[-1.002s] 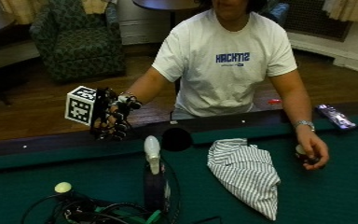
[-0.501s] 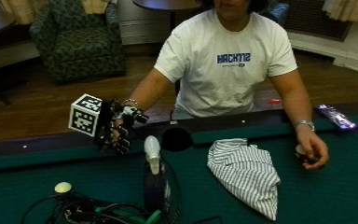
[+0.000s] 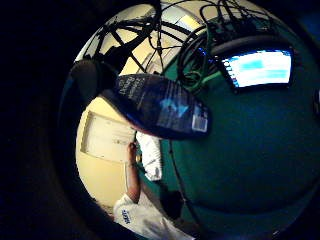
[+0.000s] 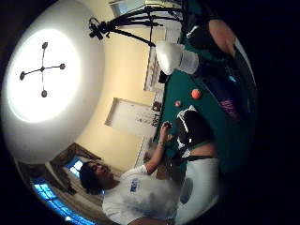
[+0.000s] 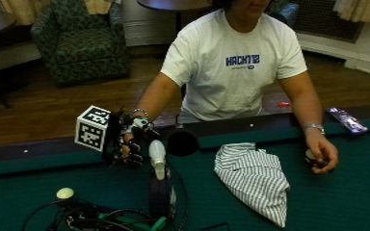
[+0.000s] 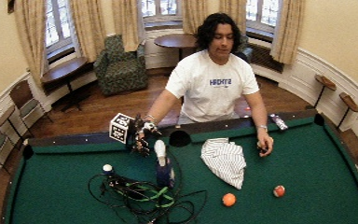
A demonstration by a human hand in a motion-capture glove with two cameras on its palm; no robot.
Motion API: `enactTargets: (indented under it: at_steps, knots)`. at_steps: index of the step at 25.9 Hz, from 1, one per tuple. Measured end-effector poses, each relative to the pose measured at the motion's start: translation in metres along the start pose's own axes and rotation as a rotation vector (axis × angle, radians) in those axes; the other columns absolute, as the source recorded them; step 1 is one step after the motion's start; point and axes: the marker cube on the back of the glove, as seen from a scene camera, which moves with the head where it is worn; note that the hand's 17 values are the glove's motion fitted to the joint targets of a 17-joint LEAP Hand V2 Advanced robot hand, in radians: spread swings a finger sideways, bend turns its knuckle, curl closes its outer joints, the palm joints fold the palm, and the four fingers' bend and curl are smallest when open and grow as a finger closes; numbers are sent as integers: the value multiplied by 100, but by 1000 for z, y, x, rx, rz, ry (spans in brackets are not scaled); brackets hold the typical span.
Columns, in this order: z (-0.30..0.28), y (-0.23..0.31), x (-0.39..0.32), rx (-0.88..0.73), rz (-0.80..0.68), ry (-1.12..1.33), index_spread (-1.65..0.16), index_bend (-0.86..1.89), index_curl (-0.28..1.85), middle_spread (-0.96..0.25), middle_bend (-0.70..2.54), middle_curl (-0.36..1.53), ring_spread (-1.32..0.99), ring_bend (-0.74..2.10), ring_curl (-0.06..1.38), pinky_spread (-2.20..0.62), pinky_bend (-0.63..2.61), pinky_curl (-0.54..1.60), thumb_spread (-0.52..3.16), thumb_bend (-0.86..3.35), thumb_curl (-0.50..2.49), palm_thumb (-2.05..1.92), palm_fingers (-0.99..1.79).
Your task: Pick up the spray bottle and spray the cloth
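Just beside the bottle (image 5: 160, 185), the gloved right hand (image 5: 128, 146) is held with fingers loosely curled, grasping nothing. A striped cloth (image 5: 256, 178) is laid on the green table (image 5: 339, 202) nearby.

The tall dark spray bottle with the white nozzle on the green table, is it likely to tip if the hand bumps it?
Probably yes. The tall dark spray bottle with the white nozzle stands upright and narrow, so a sideways bump from the gloved right hand beside its top could topple it. Its plastic looks smooth, perhaps slippery. The cables at its base may snag it.
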Motion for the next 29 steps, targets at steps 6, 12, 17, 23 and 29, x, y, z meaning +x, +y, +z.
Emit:
enactTargets:
  at_steps: [6, 12, 17, 23, 29]
  knots:
    - [2, -6, 1, 34, 6, -16, -38, 3, 21, -20, 17, 37, -18, 48, 38, -12, 44, 40, 101, -1, 40, 92, 103]
    - [-2, -5, 4, 51, 19, -19, -33, 21, 26, -22, 32, 43, -21, 44, 39, -24, 43, 42, 98, -1, 41, 95, 127]
    - [-1, -4, 8, 55, 36, -37, -31, 23, 31, -23, 34, 47, -22, 55, 44, -25, 60, 48, 94, -2, 44, 96, 141]
    - [2, -3, 13, 80, 39, -144, -30, 31, 37, -23, 42, 53, -22, 68, 51, -24, 77, 55, 90, -1, 50, 97, 142]
    - [4, -2, 14, 92, 19, -218, -29, 46, 45, -24, 60, 63, -23, 84, 58, -21, 86, 64, 87, -2, 54, 93, 139]
